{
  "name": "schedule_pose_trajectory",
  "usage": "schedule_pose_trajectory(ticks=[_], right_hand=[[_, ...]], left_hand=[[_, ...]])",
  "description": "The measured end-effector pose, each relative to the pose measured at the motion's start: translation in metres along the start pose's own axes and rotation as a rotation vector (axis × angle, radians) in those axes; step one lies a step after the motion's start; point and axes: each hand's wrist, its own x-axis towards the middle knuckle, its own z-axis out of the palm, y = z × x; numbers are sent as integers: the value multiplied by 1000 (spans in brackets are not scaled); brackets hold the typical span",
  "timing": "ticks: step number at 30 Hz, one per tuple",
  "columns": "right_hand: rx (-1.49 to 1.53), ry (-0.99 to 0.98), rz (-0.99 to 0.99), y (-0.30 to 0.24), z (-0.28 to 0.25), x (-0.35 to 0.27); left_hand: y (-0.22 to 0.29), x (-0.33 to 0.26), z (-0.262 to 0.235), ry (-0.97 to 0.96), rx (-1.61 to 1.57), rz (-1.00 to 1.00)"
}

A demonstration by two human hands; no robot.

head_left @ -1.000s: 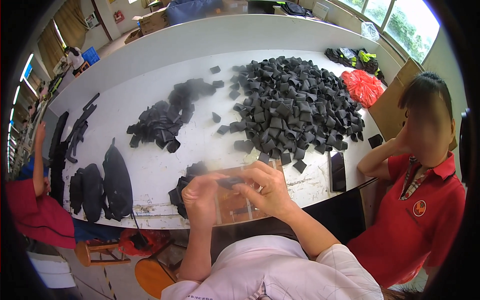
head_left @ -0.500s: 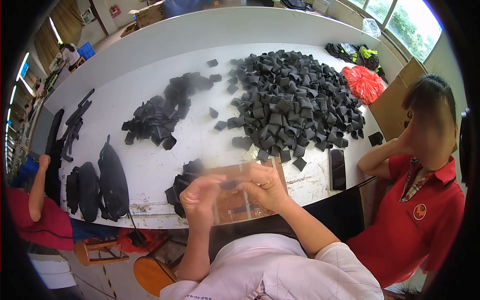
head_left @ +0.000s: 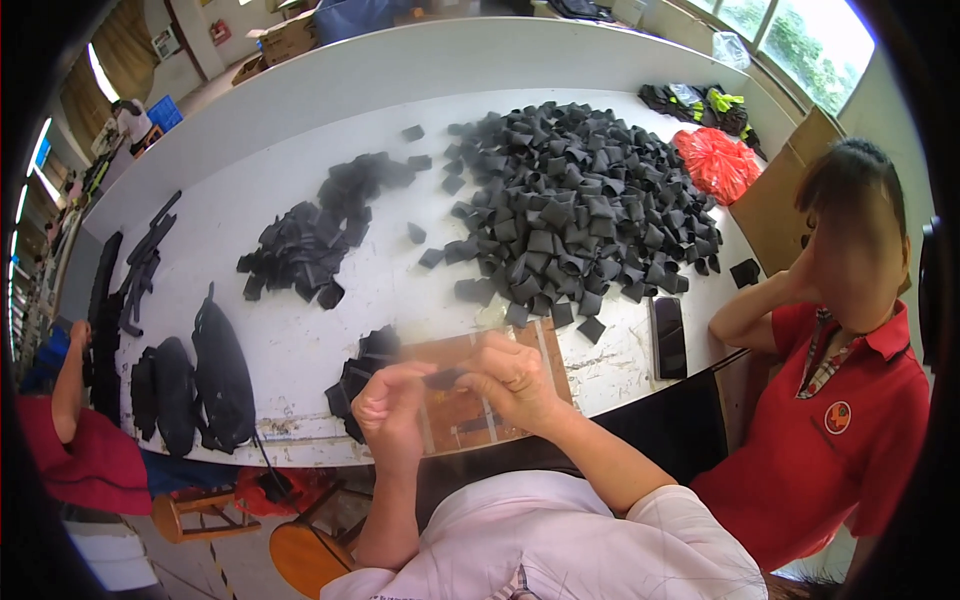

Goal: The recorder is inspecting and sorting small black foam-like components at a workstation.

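**Small black piece pinched between both hands at table edge**

At far left, a co-worker's forearm [head_left: 68, 385] and red sleeve, raised beside the white table [head_left: 300, 345]. Next along, long black strips [head_left: 140, 265] lying near the table's left end, then three dark rounded pouch-like pieces [head_left: 195, 390] side by side close to the near edge. Further in, a loose heap of black fabric bits [head_left: 315, 235] stretching toward the middle.

Near the front edge, a small stack of black pieces [head_left: 360, 375] just beside the left hand [head_left: 393, 405]. Left hand curled, thumb and fingertips closed on one end of a small black fabric piece [head_left: 443, 378]. Right hand [head_left: 515, 375] likewise closed, fingers pinching the other end of the same piece, held just above a brown board [head_left: 470, 415] lying on the table.

Beyond the hands, a large pile of folded black pieces [head_left: 575, 215] covering the middle right of the table. To its right, a dark phone [head_left: 668, 335] flat near the edge, a red plastic bag [head_left: 718, 160] further back, and a seated person in a red polo shirt [head_left: 850, 420], elbow on the table corner.
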Motion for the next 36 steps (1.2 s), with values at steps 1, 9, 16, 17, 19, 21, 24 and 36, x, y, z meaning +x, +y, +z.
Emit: schedule_pose_trajectory(ticks=[1, 9, 16, 17, 19, 21, 24, 36], right_hand=[[31, 25, -40, 2, 1, -1], [-29, 83, -79, -1, 3, 1], [-75, 92, -130, 0, 12, -3], [-23, 127, -150, 0, 18, -2], [-73, 129, -155, 0, 14, -2], [-108, 68, -157, -3, 2, 4], [484, 166, 224, -4, -23, 23], [87, 180, 746, 80, 41, -89]], left_hand=[[3, 0, 2, 16, 63, -13], [15, 13, 16, -138, 602, 327], [8, 8, 9, -110, 485, 296], [7, 7, 8, -99, 474, 307], [3, 6, 13, -58, 473, 316], [-12, 3, 7, 3, 542, 335], [-36, -13, -19, 182, 432, 66], [-65, -9, -90, 224, 1221, 215]])
